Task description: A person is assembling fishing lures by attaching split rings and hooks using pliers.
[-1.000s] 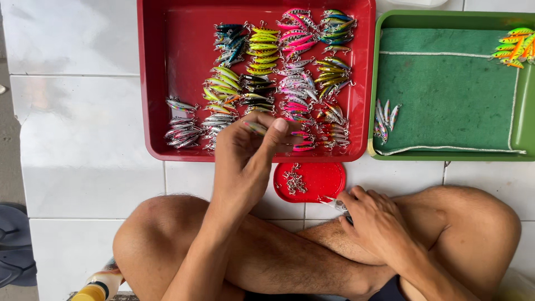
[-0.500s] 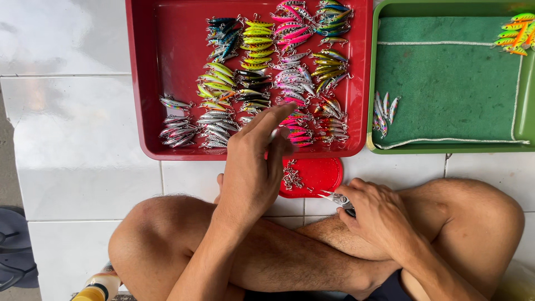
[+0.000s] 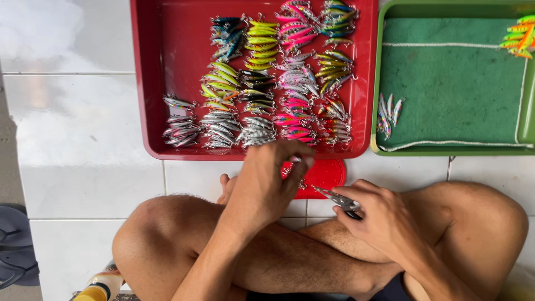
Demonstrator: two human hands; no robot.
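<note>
I sit cross-legged on white floor tiles. My left hand [image 3: 266, 181] hovers over a small red lid [image 3: 323, 174] holding tiny metal hooks, fingertips pinched at its edge; what they pinch is too small to tell. My right hand [image 3: 379, 214] rests on my leg and grips small pliers [image 3: 341, 199], their tip pointing toward the lid. Beyond the lid, a red tray [image 3: 161, 83] holds several rows of colourful fishing lures [image 3: 267, 83].
A green tray [image 3: 446, 78] lined with a green cloth lies at the right, with a few silvery lures [image 3: 388, 111] at its left edge and bright orange-green lures [image 3: 518, 36] in its far corner. A dark sandal [image 3: 16, 245] lies at the left.
My left hand has drawn back from the near edge of the red tray down to the small red lid. My right hand with the pliers has stayed on my leg.
</note>
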